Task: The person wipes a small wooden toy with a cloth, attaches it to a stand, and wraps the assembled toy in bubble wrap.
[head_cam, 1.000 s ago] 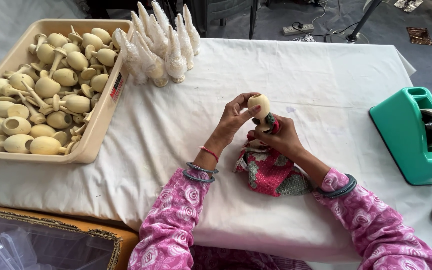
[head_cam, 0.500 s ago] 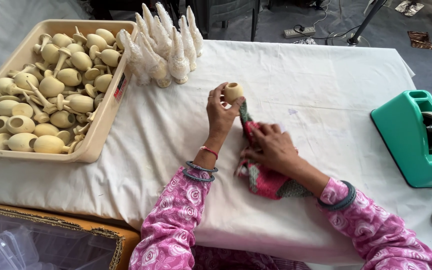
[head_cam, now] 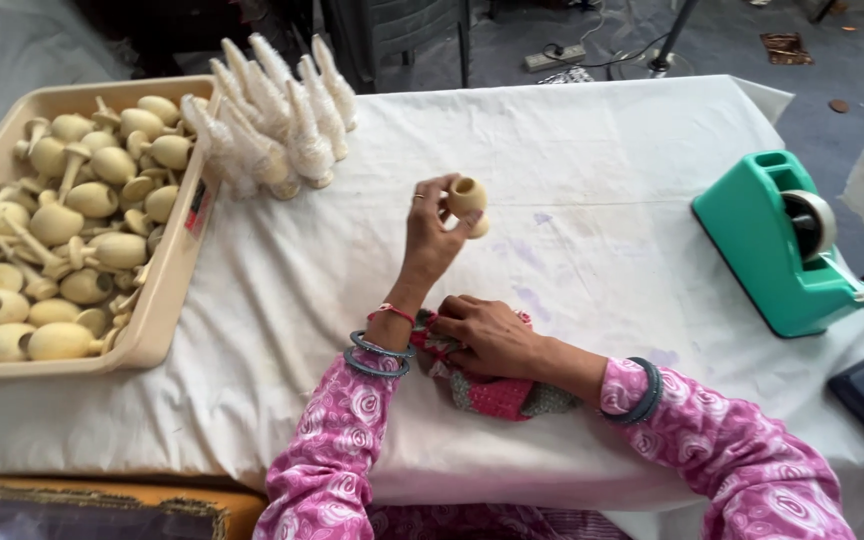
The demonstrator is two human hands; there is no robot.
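Fingers of your left hand (head_cam: 432,228) are clamped round a small cream wooden pot (head_cam: 467,197), lifted clear of the tabletop (head_cam: 602,180) with its open mouth tipped up toward you, so the hollow is easy to see. Your right hand (head_cam: 492,333) lies flat, fingers spread and closed on nothing, pressing the red patterned cloth (head_cam: 497,395) down near the table's front edge so it stays put. To your left sits the beige tray (head_cam: 167,290) heaped with unfinished wooden pieces (head_cam: 62,230); netted wrapped cones (head_cam: 272,120) stand just beside it, and the green tape dispenser (head_cam: 767,250) waits well apart on your right.
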